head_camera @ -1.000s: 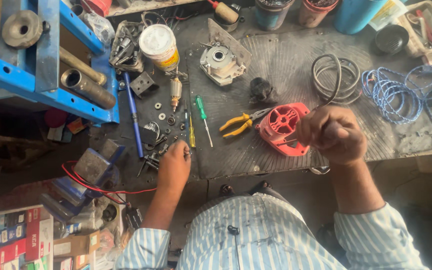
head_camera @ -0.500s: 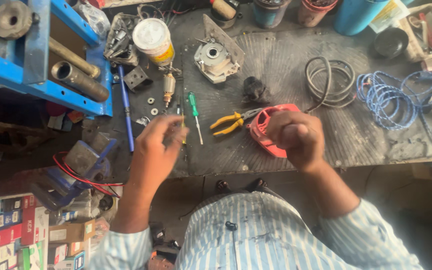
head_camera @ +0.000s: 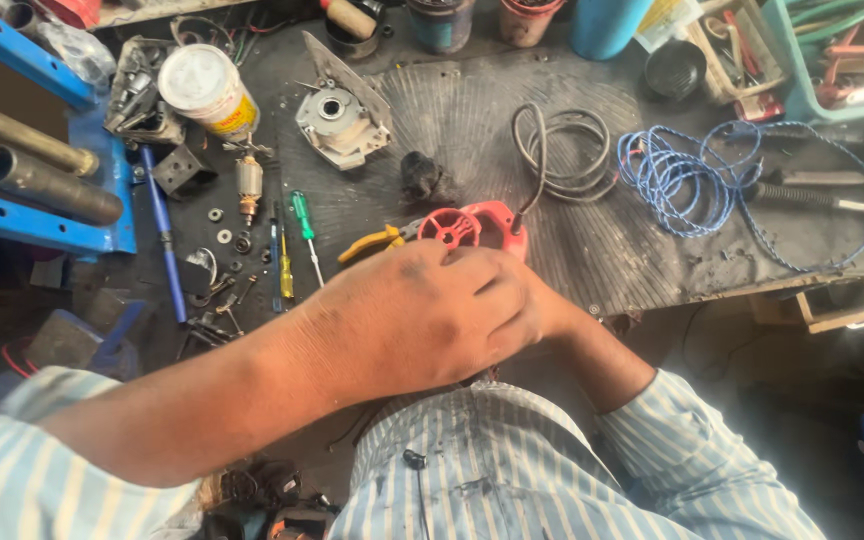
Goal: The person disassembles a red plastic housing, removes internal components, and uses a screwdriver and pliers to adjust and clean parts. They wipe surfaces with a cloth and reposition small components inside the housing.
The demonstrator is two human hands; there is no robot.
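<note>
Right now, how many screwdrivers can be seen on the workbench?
2. A green-handled screwdriver lies left of the yellow-handled pliers, and a yellow-handled screwdriver lies beside it, further left. More may be hidden under the left hand.

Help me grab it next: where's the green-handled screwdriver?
Head view, left of centre: the green-handled screwdriver lies on the workbench, between the yellow-handled screwdriver and the yellow pliers.

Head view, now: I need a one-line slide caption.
Both hands, left hand over right hand, meet at a red motor housing on a cluttered workbench.
</note>
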